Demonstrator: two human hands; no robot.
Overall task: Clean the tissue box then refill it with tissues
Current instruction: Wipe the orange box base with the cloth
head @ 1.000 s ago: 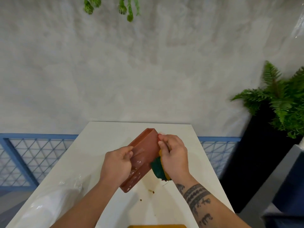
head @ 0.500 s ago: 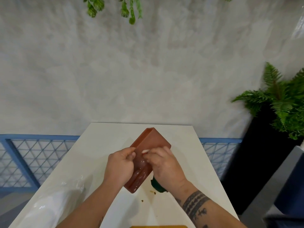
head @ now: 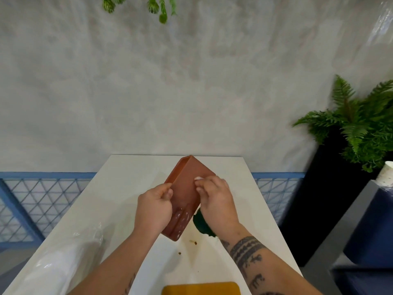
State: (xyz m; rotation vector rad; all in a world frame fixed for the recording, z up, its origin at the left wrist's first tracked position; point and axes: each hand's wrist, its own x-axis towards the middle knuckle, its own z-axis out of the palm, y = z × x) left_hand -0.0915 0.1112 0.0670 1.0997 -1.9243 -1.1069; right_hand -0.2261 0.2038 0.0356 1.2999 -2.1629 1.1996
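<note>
Head view: your left hand (head: pixel 154 207) fingers wrap the tissue box (head: pixel 187 186) at its left edge, holding it tilted over the white surface (head: pixel 127 188). Your right hand (head: pixel 217 201) fingers curl round a green sponge (head: pixel 202 227), pressed vs the box's broad face; suds (head: pixel 182 218) near its btm end.

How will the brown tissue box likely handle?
Probably slippery: white suds streak the tissue box near its lower end. Likely stiff: its edges look straight where the left hand grips it and the right hand, holding a green sponge, touches it.
</note>
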